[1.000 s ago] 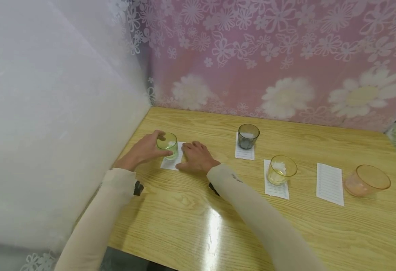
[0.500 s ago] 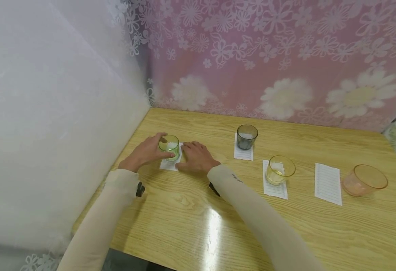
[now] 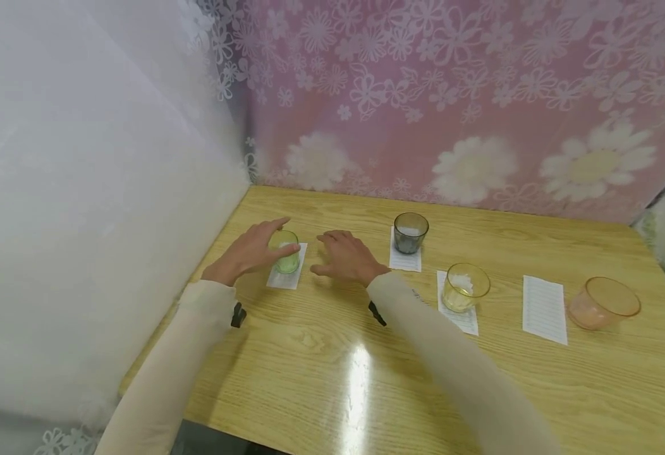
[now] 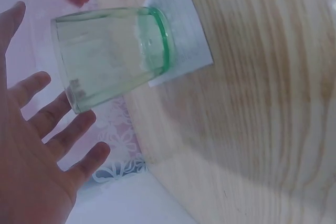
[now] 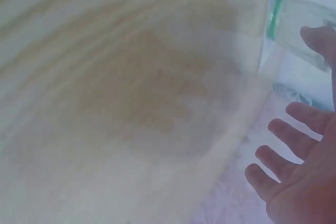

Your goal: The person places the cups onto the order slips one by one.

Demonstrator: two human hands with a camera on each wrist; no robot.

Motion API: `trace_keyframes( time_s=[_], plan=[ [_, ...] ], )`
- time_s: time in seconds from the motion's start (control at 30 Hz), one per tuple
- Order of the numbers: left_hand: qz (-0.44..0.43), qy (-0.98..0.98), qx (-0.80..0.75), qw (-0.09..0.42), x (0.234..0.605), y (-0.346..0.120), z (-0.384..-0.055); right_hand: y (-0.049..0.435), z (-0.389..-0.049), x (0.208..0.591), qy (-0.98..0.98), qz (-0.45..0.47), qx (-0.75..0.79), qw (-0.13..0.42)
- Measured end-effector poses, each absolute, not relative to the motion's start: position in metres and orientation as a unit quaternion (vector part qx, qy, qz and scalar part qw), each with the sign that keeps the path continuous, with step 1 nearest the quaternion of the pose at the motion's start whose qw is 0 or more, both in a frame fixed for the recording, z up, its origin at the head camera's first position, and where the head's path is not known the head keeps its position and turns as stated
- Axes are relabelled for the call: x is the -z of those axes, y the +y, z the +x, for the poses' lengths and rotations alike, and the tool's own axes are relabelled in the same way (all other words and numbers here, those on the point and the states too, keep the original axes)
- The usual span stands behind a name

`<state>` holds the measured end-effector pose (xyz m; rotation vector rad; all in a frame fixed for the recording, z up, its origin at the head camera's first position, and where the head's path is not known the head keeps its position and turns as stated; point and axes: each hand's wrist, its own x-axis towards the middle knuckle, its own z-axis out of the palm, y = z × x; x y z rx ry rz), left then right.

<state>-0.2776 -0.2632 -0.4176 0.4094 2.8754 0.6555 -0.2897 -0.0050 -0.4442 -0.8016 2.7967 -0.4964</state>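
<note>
A green-tinted glass (image 3: 288,258) stands upright on a white lined paper slip (image 3: 276,279) at the left of the table. My left hand (image 3: 251,250) is spread beside its rim, thumb on the near side and fingers on the far side. In the left wrist view the fingers of the left hand (image 4: 44,145) are loosely extended by the rim of the green glass (image 4: 113,56); whether a fingertip touches it I cannot tell. To the right of the slip, my right hand (image 3: 348,258) hovers over the wood with fingers apart, holding nothing.
A grey glass (image 3: 410,235) and a yellow glass (image 3: 466,289), both with white stuff inside, stand on paper slips. Farther right lie a bare slip (image 3: 544,309) and an orange glass (image 3: 601,304). Flowered pink cloth (image 3: 389,126) hangs behind the table; a pale wall borders its left.
The green glass has come to stand upright on its slip, and my left fingers have loosened from it. My right hand has lifted off the slip and moved right.
</note>
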Motion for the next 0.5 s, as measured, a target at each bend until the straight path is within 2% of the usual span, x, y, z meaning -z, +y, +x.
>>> trace_keyframes(
  time_s=[0.5],
  plan=[
    [0.178,0.961,-0.205,0.048,0.406,-0.204,-0.288,0.056,-0.278,0.398,0.949,-0.262,0.158,0.075]
  ],
)
